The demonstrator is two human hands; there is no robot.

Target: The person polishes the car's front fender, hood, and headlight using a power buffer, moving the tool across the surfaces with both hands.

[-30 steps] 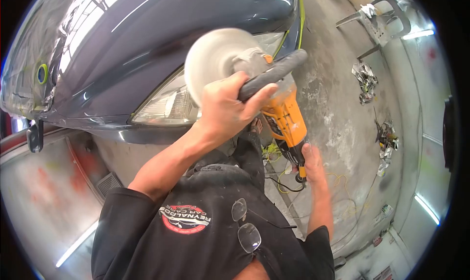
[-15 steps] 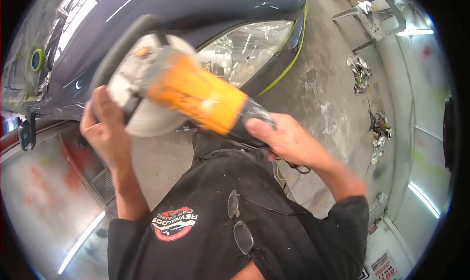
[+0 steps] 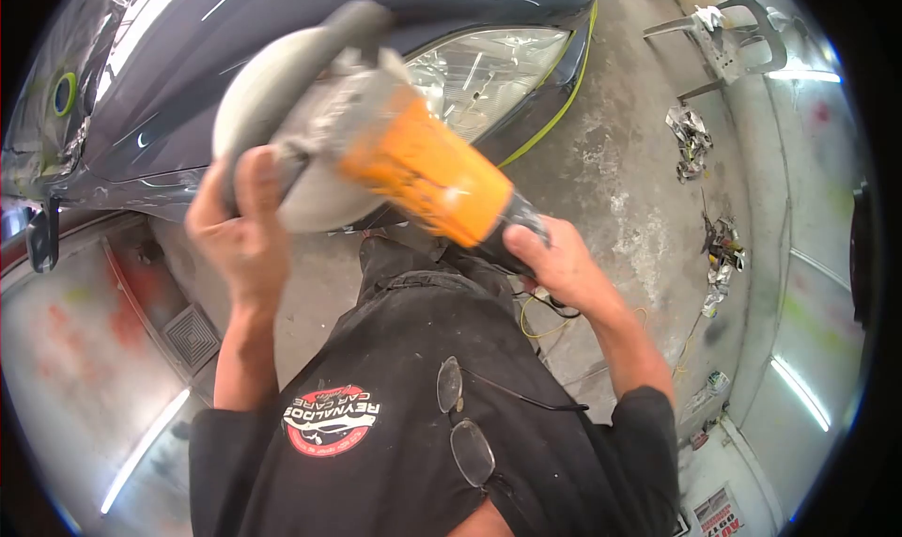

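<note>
An orange and grey power polisher [image 3: 432,175] with a round pale pad [image 3: 324,199] is held over the front of a dark car [image 3: 178,95]. My left hand [image 3: 246,222] is wrapped round its curved grey front handle. My right hand [image 3: 554,260] grips the black rear end of the body. The pad overlaps the car's front edge beside the headlight [image 3: 493,72]; whether it touches the paint cannot be told. The machine's front is blurred.
A plastic chair [image 3: 719,53] lies on its side at the upper right, with crumpled foil-like scraps [image 3: 689,142] below it. A yellow cord [image 3: 537,326] runs on the floor. Eyeglasses [image 3: 472,451] hang on my shirt. A side mirror [image 3: 42,239] juts out left.
The polisher and both my hands have shifted to the right in view. The pad now shows more on the left of the handle. Both hands keep their hold.
</note>
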